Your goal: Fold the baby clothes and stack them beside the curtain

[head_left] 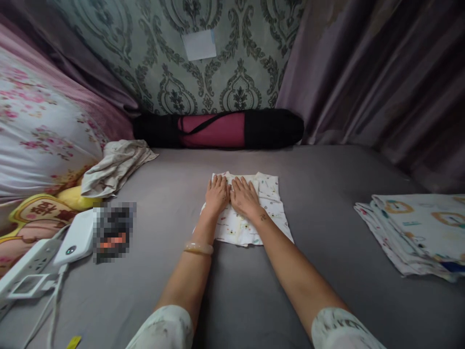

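Note:
A small white printed garment (271,208), perhaps a baby's shirt, lies spread on the grey bed sheet (327,228) in front of me. My left hand (217,195) rests flat on its upper left part, fingers stretched away from me. Beside it, my right hand (245,198) presses flat near the upper middle, fingers also extended. The two hands almost touch at the thumbs. Neither grips the cloth. Part of the garment's front is hidden beneath my palms and wrists.
Folded printed cloths (417,232) are stacked at the right. On the left are a crumpled cloth (118,165), a white power bank (78,237), a power strip (32,261) with cables and a yellow cushion (39,208). A long black and red bag (214,130) lies along the wall.

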Available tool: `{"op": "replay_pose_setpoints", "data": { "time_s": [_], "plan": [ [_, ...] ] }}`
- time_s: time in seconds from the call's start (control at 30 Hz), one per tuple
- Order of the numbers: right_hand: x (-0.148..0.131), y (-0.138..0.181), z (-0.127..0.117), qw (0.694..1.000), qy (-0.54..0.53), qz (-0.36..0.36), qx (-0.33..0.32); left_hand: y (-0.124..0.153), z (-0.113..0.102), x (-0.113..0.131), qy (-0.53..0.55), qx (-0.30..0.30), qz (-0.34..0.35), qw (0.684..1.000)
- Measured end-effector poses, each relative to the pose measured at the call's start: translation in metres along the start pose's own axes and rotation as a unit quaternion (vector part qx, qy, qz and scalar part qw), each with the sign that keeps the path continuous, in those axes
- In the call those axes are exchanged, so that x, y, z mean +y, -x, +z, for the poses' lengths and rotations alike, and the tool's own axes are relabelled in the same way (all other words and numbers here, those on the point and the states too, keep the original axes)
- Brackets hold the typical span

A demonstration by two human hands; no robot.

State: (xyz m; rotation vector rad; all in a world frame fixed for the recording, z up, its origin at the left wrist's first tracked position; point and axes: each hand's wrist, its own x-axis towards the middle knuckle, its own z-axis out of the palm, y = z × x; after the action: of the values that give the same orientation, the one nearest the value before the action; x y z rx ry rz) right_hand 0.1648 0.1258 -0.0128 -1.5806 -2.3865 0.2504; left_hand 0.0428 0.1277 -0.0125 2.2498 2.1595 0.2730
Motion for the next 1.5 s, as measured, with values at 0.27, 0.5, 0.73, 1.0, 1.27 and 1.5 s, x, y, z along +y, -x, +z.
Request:
{"op": "replay_pose_setpoints", "data": {
  "time_s": [0.27, 0.5, 0.73, 1.0, 1.27, 1.5],
  "plan": [
    [0.002, -0.002, 0.001, 1.000, -0.006, 0.014, -0.001, -0.001, 0.000, 0.000, -0.001, -0.043, -0.035, 0.998],
    [0.018, -0.001, 0.002, 0.994, 0.015, 0.098, 0.049, -0.003, 0.002, -0.010, 0.021, 0.003, -0.035, 0.999],
    [0.020, -0.001, 0.003, 0.994, 0.020, 0.107, 0.020, -0.005, 0.009, -0.016, 0.061, -0.036, -0.050, 0.996],
    [0.017, -0.004, -0.008, 0.992, 0.023, 0.120, -0.021, 0.002, -0.017, -0.027, 0.099, -0.013, -0.049, 0.994],
    [-0.003, -0.004, -0.013, 0.998, 0.036, 0.042, -0.011, 0.004, -0.030, -0.058, 0.154, -0.035, -0.092, 0.983],
    [0.002, -0.012, -0.005, 0.994, 0.034, 0.060, -0.080, 0.003, -0.028, -0.075, 0.236, -0.023, -0.131, 0.963]
  ]
}}
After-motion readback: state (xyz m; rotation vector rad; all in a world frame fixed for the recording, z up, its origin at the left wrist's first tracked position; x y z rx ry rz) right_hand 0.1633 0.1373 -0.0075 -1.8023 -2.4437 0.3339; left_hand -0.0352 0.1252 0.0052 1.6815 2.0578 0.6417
